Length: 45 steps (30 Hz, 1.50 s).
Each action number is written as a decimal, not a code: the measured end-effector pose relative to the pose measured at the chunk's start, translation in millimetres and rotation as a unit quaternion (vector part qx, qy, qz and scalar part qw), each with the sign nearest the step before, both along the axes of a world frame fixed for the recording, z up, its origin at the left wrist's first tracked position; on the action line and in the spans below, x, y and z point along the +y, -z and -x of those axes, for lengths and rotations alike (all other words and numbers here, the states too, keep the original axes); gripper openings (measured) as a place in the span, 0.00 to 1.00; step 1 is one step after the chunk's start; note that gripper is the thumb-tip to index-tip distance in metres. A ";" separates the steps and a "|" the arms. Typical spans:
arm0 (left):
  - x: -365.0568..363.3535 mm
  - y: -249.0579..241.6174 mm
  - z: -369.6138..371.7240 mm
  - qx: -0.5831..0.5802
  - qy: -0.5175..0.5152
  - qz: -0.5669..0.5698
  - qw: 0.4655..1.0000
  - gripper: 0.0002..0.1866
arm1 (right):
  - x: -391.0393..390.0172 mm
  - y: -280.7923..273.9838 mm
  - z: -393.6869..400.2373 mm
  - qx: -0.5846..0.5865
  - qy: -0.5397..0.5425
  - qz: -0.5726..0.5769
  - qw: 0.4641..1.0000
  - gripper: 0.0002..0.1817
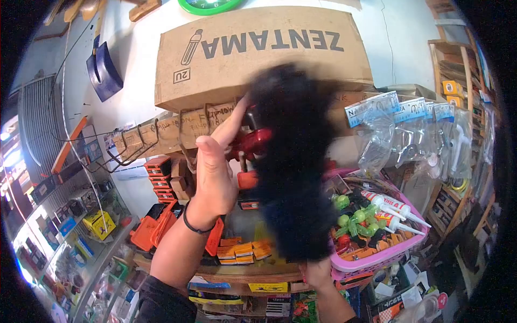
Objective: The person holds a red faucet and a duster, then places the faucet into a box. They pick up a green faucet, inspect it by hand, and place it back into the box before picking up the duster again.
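I am raising my left hand [215,161] in front of a shelf, fingers stretched nearly straight and gripping nothing; its fingertips are touching a glossy red plastic object [253,142] that is hanging just below a large brown cardboard box printed ZENTAMA [258,51]. I am holding my right hand [318,272] low in the view, closed around the base of a fluffy black feather duster [293,161]; the grip itself is partly hidden by the plumes, so I cannot tell how tightly the fingers are curled. The duster is standing upright, blurred, directly beside the red object and in front of the shelf. To its right, a pink plastic basket [377,258] is sitting, holding white glue tubes [396,207] and green pieces. Clear plastic hardware packets with blue labels [409,124] are hanging above it. Stacked orange boxes [159,175] are sitting to the left of my wrist.
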<state>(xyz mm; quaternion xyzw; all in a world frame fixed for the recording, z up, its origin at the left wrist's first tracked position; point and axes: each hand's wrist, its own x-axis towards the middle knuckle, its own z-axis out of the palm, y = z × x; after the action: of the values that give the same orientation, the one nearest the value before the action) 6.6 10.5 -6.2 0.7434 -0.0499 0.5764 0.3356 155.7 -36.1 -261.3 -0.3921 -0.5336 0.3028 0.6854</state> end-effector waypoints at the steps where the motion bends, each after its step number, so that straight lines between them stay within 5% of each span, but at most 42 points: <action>1: -3.0 -0.4 0.1 0.007 -0.040 -0.019 0.999 0.48 | -0.8 -2.4 2.9 0.100 -0.022 0.022 0.994 0.08; 2: -5.6 -0.8 0.1 0.013 -0.080 -0.038 0.996 0.47 | -0.2 0.5 4.2 -0.083 0.095 -0.095 0.987 0.10; 4: -7.4 -0.1 -2.4 0.017 -0.117 -0.054 0.992 0.47 | -3.3 -0.8 2.4 -0.268 0.210 -0.204 0.918 0.12; 6: -5.9 1.7 -2.7 -0.035 -0.079 -0.006 0.996 0.46 | -10.1 -12.1 0.8 -0.008 0.036 -0.055 0.998 0.09; 9: -0.2 0.6 12.0 0.076 -0.107 -0.046 0.990 0.45 | -11.8 6.0 -2.0 0.141 -0.088 0.104 0.981 0.04; 10: 0.4 -0.9 11.4 0.094 -0.110 -0.053 0.988 0.45 | -12.9 7.1 1.3 -0.052 -0.031 0.035 0.998 0.05; 12: -1.3 -1.7 -2.4 -0.091 0.186 0.152 0.966 0.41 | -15.4 5.1 1.8 -0.221 -0.021 0.002 0.975 0.05; 13: -2.1 -5.5 0.7 -0.093 0.188 0.150 0.966 0.41 | -17.8 -4.0 0.7 -0.223 -0.020 0.001 0.975 0.05; 14: -4.7 -11.4 7.2 -0.019 0.085 0.114 0.990 0.40 | -21.6 -16.9 -0.6 -0.287 0.069 -0.116 0.948 0.09; 17: -16.9 -18.4 9.5 0.052 0.014 0.098 0.994 0.35 | -22.2 18.8 -2.0 -0.023 -0.080 0.023 0.996 0.12; 20: -12.2 -24.2 14.8 0.093 0.000 0.084 0.992 0.38 | -20.1 23.1 -8.5 -0.131 -0.034 0.028 0.990 0.11; 22: -27.9 -31.5 16.6 0.177 -0.105 0.006 0.979 0.28 | -23.1 22.7 -10.6 -0.112 -0.064 0.039 0.991 0.13; 25: -23.7 -35.0 15.4 0.205 -0.126 0.070 0.968 0.20 | -34.3 6.1 -8.2 -0.049 -0.119 0.046 0.991 0.16; 26: -19.2 -33.2 10.7 0.164 -0.080 0.091 0.979 0.17 | -40.1 -3.8 -5.4 -0.030 -0.133 0.047 0.990 0.16; 28: -30.0 -35.8 3.9 0.106 -0.098 0.063 0.988 0.16 | -56.6 -29.5 5.5 0.256 -0.215 0.109 0.936 0.19; 32: -31.4 -47.2 5.1 -0.078 -0.140 -0.058 0.985 0.18 | -59.0 -16.7 -1.0 0.267 -0.199 0.129 0.934 0.20; 33: -32.7 -52.7 11.6 -0.108 -0.140 -0.076 0.981 0.18 | -52.9 -0.2 -12.0 0.057 -0.126 0.058 0.989 0.19; 35: -38.4 -56.5 26.9 -0.126 -0.099 -0.120 0.980 0.19 | -44.8 35.5 -26.3 -0.160 -0.054 -0.018 0.986 0.17; 39: -59.6 -27.4 57.7 -0.253 0.092 -0.011 0.963 0.21 | -48.0 52.6 -34.3 -0.172 -0.131 0.077 0.973 0.16; 41: -67.4 7.0 70.7 -0.271 0.151 -0.041 0.950 0.20 | -52.0 60.2 -33.7 -0.199 -0.158 0.107 0.961 0.15; 43: -75.2 43.2 81.3 -0.267 0.173 -0.014 0.948 0.20 | -60.7 70.8 -32.1 -0.222 -0.176 0.139 0.949 0.15; 45: -89.5 78.6 87.7 -0.316 0.172 0.131 0.924 0.25 | -68.2 80.1 -29.4 -0.246 -0.196 0.171 0.934 0.14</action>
<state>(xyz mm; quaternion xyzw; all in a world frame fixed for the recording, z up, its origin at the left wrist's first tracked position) -81.2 -79.0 -84.8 0.4520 -0.2048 0.7161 0.4909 185.2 -104.3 -341.4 -0.4532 -0.6920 0.4118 0.3824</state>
